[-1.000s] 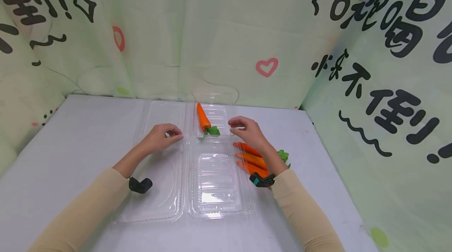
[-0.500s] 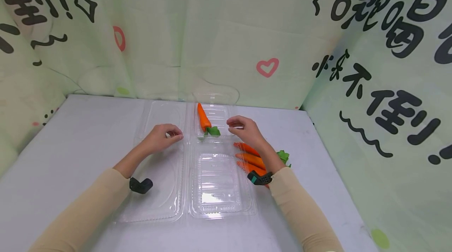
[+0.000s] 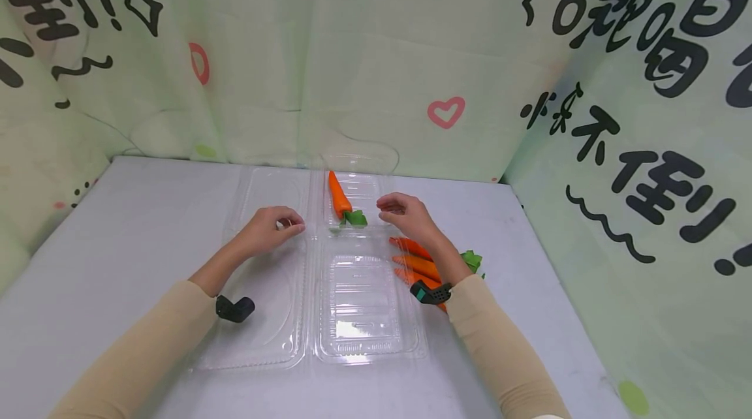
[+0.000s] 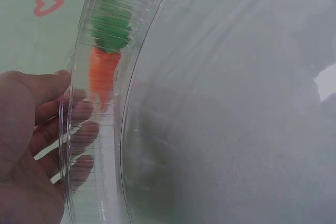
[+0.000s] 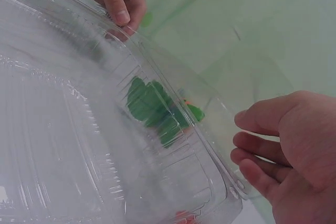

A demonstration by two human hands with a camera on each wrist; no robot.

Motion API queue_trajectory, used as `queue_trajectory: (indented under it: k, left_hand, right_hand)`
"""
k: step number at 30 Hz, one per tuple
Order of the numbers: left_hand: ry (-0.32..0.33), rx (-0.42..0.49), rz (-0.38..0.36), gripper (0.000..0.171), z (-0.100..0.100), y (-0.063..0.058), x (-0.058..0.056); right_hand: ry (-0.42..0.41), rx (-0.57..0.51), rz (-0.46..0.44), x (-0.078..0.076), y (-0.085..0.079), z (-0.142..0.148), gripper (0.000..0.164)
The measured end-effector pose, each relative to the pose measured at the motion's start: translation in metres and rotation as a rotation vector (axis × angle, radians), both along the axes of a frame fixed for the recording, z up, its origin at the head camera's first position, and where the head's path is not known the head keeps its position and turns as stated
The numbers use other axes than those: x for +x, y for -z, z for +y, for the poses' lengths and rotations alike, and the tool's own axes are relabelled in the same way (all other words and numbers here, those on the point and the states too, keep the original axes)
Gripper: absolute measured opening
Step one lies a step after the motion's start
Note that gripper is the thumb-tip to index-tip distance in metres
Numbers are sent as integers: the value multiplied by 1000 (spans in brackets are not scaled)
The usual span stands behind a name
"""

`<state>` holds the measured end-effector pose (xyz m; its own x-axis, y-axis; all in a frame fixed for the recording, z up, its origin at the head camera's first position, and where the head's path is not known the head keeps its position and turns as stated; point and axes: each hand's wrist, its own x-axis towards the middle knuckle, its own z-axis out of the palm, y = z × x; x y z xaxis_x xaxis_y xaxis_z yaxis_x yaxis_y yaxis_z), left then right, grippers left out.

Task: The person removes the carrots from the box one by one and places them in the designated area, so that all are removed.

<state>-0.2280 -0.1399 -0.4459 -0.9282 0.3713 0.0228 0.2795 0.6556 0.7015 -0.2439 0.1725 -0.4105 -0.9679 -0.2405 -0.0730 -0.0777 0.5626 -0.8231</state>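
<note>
My left hand [image 3: 273, 230] hovers at the far edge of the open clear plastic clamshell box [image 3: 314, 341]. In the left wrist view its loosely bent fingers [image 4: 84, 129] show through the box's ridged wall, thumb tip right at the rim. My right hand [image 3: 408, 215] hovers over that box's far right corner. Its fingers [image 5: 260, 177] are loosely bent beyond the rim, with nothing between them and the thumb. An orange carrot [image 3: 337, 194] with a green leafy top lies between the hands, in the right half of a second clear box [image 3: 276, 177] behind.
Several more carrots [image 3: 411, 265] lie at the right, partly hidden under my right forearm and overlapping the near box's right edge. A pale cloth curtain [image 3: 364, 47] hangs behind the white table [image 3: 141, 210] and continues along both sides.
My right hand and forearm have shifted slightly left. The left hand, the boxes and the carrots stay where they were.
</note>
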Motion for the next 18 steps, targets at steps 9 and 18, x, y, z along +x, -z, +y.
queue_trajectory:
  k: [9,18]
  left_hand:
    - [-6,-5,-7,20,1,-2,1]
    - [9,1,18,17,0,-1,0]
  right_hand:
    - [13,-24,-13,-4,-1,-2,29]
    - [15,-11,-11,-8,-1,-4,32]
